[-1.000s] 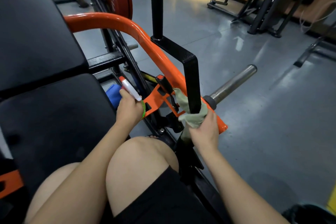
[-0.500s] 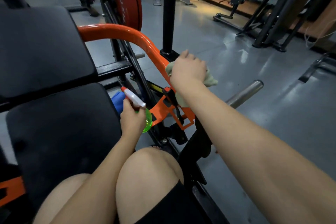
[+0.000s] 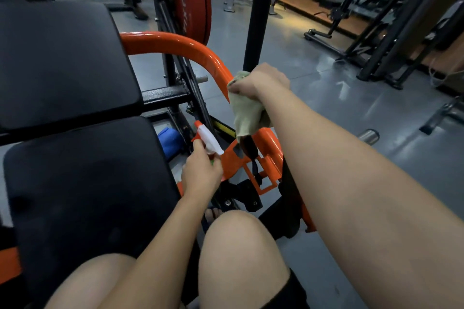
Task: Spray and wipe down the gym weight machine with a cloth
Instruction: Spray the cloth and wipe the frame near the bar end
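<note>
A second ago the right hand (image 3: pixel 261 81) gripped the cloth (image 3: pixel 247 110) low on the black handle bracket, near the chrome sleeve. It now sits higher, at the base of the upright black handle (image 3: pixel 254 30) where this meets the orange arm (image 3: pixel 175 44), and the cloth hangs below the fist rather than bunching around the bracket. The right forearm now crosses the view, hiding most of the chrome sleeve (image 3: pixel 368 136). The left hand (image 3: pixel 200 173) with the spray bottle (image 3: pixel 209 142) appears lower in view.

Grey gym floor (image 3: pixel 313 88) – weight machine (image 3: pixel 175 45) standing on it.
</note>
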A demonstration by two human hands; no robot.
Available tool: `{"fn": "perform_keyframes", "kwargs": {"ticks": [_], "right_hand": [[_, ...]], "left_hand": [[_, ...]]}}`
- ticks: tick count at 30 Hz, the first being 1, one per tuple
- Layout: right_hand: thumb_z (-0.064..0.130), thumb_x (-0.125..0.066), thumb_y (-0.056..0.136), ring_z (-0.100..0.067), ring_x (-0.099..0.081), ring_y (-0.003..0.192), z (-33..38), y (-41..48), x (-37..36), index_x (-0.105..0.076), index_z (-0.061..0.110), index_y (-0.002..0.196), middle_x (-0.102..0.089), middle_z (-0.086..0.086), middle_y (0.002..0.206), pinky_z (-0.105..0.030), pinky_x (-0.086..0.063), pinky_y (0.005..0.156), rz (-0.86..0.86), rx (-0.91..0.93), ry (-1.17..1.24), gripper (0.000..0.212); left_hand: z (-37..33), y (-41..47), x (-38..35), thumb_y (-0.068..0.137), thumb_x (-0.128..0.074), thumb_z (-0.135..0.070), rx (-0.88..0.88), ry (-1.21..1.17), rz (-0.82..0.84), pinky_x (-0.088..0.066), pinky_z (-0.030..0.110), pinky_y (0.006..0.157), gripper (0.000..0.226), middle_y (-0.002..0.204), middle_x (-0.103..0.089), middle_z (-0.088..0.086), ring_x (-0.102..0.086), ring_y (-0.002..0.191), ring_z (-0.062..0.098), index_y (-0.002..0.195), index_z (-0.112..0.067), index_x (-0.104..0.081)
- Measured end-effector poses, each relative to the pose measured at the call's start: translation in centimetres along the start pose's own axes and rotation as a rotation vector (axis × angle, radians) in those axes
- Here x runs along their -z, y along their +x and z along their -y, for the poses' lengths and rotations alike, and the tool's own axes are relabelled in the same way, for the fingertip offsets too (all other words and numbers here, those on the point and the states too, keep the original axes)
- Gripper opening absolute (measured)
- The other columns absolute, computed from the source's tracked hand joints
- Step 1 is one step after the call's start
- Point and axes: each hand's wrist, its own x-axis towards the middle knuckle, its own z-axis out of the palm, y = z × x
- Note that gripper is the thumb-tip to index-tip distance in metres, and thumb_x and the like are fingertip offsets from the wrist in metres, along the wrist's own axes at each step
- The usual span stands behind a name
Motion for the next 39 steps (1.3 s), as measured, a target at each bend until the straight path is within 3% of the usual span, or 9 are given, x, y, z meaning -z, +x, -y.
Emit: {"fn": "perform_keyframes", "kwargs": {"ticks": [6,16,18,21,23,26,31,36,39], "right_hand": [[0.076,-0.067,0.075,-0.024,-0.055,0.084,-0.2,-0.1,-0.4,-0.049,0.024,0.078,-0.053,0.003,0.078,-0.035,-0.041,0.073,-0.048,0.03,0.037,0.056],[0.074,-0.061,0.078,-0.026,-0.056,0.091,-4.2,-3.3,1.0,-0.057,0.023,0.098,-0.06,0.003,0.089,-0.033,-0.042,0.075,0.029,0.197,-0.039,0.056],[0.075,-0.063,0.075,-0.025,-0.057,0.094,-5.8,-4.1,1.2,-0.061,0.025,0.108,-0.063,0.002,0.099,-0.033,-0.044,0.078,0.019,0.212,0.052,0.059],[0.06,-0.061,0.083,-0.024,-0.064,0.096,-9.6,-5.7,0.6,-0.063,0.026,0.093,-0.068,0.001,0.096,-0.036,-0.05,0.082,-0.004,0.23,0.399,0.036],[0.059,-0.049,0.084,-0.026,-0.065,0.097,-12.7,-7.6,-0.6,-0.063,0.023,0.086,-0.07,-0.004,0.094,-0.037,-0.051,0.086,-0.02,0.187,0.588,0.039],[0.07,-0.034,0.089,-0.034,-0.066,0.097,-17.5,-9.7,-3.0,-0.065,0.019,0.09,-0.07,-0.016,0.105,-0.045,-0.053,0.092,0.161,0.136,0.402,0.06],[0.039,-0.05,0.101,-0.023,-0.06,0.077,-21.4,-10.0,-4.4,-0.055,0.022,0.082,-0.063,-0.002,0.082,-0.033,-0.044,0.065,0.24,0.234,0.214,0.026],[0.031,-0.053,0.098,-0.033,-0.056,0.108,-23.2,-8.7,-7.0,-0.063,0.013,0.108,-0.059,-0.012,0.111,-0.04,-0.045,0.091,0.288,0.367,-0.029,0.022],[0.03,-0.059,0.094,-0.032,-0.043,0.113,-23.7,-7.3,-7.8,-0.067,0.023,0.116,-0.047,-0.008,0.115,-0.038,-0.039,0.099,0.198,0.384,-0.125,0.025]], "left_hand": [[0.1,0.6,0.1,0.101,-0.055,-0.036,-0.017,-0.011,0.007,-0.041,0.035,0.068,0.025,0.094,-0.062,0.0,-0.055,0.08,0.023,0.119,-0.019,-0.051],[0.0,-0.6,-0.1,0.101,-0.053,-0.031,-0.09,0.039,0.021,-0.042,0.039,0.069,0.014,0.091,-0.061,0.002,-0.056,0.082,0.028,0.099,-0.019,-0.046],[-0.3,-1.7,-0.2,0.101,-0.053,-0.028,-0.123,0.069,0.023,-0.038,0.038,0.068,0.013,0.083,-0.056,-0.003,-0.051,0.075,0.025,0.096,-0.018,-0.046],[-0.6,-3.6,-0.8,0.098,-0.055,-0.023,-0.219,0.122,0.055,-0.034,0.036,0.064,0.011,0.077,-0.053,-0.006,-0.046,0.069,0.023,0.094,-0.017,-0.048],[-0.6,-4.4,-1.2,0.098,-0.058,-0.024,-0.26,0.123,0.067,-0.035,0.037,0.063,0.012,0.079,-0.056,-0.003,-0.051,0.072,0.028,0.096,-0.015,-0.05],[-0.5,-4.7,-1.9,0.098,-0.06,-0.033,-0.298,0.069,0.061,-0.035,0.038,0.06,0.023,0.075,-0.058,0.001,-0.058,0.072,0.034,0.091,-0.015,-0.048],[-0.4,-6.1,-3.7,0.092,-0.052,-0.047,-0.544,0.07,0.154,-0.027,0.036,0.05,0.031,0.059,-0.05,-0.005,-0.049,0.053,0.022,0.081,-0.018,-0.049],[-0.8,-7.3,-5.0,0.09,-0.053,-0.047,-0.71,0.032,0.22,-0.033,0.035,0.048,0.024,0.059,-0.046,-0.01,-0.045,0.05,0.009,0.08,-0.026,-0.047],[-1.6,-7.3,-5.5,0.09,-0.055,-0.047,-0.689,-0.074,0.257,-0.04,0.036,0.052,0.018,0.065,-0.053,-0.012,-0.052,0.058,0.008,0.086,-0.03,-0.055]]}}
